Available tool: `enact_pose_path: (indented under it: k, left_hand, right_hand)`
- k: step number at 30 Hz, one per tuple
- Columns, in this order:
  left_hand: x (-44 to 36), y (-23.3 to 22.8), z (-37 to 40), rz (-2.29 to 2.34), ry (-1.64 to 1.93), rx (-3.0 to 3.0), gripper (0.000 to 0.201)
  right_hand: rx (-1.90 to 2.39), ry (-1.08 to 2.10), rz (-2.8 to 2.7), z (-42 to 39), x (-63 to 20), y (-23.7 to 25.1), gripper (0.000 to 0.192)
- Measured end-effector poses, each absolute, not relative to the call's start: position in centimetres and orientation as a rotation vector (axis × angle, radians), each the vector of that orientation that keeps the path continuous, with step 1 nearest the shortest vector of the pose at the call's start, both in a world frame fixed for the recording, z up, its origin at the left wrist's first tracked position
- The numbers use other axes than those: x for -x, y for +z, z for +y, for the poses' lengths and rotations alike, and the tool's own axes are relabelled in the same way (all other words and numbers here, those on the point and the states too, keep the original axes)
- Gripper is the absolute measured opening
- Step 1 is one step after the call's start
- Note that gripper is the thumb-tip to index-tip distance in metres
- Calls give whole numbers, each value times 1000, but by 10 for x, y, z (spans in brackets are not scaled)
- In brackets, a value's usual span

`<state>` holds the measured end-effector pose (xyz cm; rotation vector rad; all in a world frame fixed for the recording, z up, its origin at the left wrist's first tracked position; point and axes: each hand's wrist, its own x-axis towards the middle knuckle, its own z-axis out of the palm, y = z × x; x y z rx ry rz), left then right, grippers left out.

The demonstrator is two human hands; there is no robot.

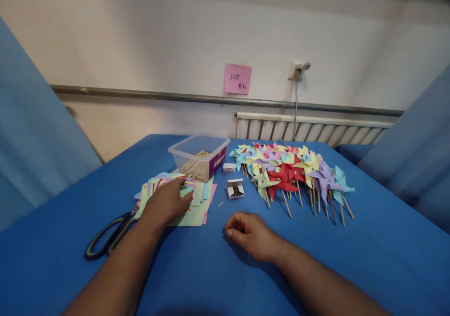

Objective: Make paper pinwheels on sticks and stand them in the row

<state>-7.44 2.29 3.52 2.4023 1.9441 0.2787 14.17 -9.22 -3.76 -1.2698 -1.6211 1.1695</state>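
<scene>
My left hand reaches over a loose stack of coloured paper pieces, its thumb and forefinger apart above a light green piece. Large dark-handled scissors lie beside my left forearm, their blades partly hidden by the paper and the arm. My right hand rests on the blue cloth with its fingers curled and thumb tip near the forefinger. Whatever it pinches, if anything, is too small to make out. Just beyond it stands a small opened box of metal pins, with a tiny sliver lying to its left.
A clear plastic tub of thin wooden sticks stands behind the paper. Near it is a small closed box. Many finished paper pinwheels on sticks lie at the right. Behind the blue table are a wall and a radiator.
</scene>
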Motion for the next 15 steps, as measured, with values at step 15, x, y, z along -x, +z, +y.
enact_pose_path:
  k: [15]
  left_hand:
    - [75,46,18,1980,264,-2287,40]
  right_hand:
    - [1276,1147,-1673,-95,-142,-35,7]
